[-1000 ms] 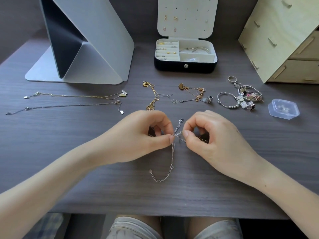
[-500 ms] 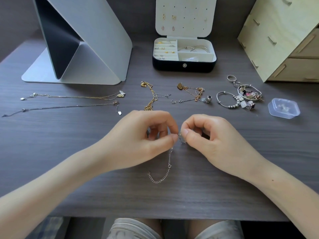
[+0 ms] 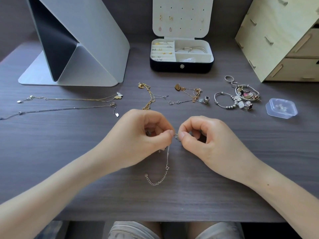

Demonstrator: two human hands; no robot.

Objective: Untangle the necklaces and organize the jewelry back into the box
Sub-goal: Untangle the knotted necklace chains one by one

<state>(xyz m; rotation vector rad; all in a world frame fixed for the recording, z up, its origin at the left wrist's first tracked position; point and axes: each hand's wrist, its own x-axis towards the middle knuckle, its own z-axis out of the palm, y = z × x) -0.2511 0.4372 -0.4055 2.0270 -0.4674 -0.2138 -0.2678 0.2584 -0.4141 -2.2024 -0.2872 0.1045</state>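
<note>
Thumb and forefinger tips [image 3: 170,133] of the left hand [image 3: 138,140] and the right hand [image 3: 210,140] pinch one snarled spot on a thin silver chain [image 3: 167,163]. The other fingers are curled in and the two hands nearly touch, well in front of the open jewelry box [image 3: 181,67] on a dark wood-grain table [image 3: 51,152]. The chain's loose end, with clasp ring and extender links, trails away from the box toward the person. Between the hands and the box lie a gold chain [image 3: 148,99], off the box's left front corner, and a heart-pendant tangle [image 3: 191,94] straight before it. Two straightened necklaces [image 3: 69,99] stretch out well to the box's left. A heap of bracelets and charms [image 3: 241,99] and a clear plastic case [image 3: 281,109] sit to its right front.
</note>
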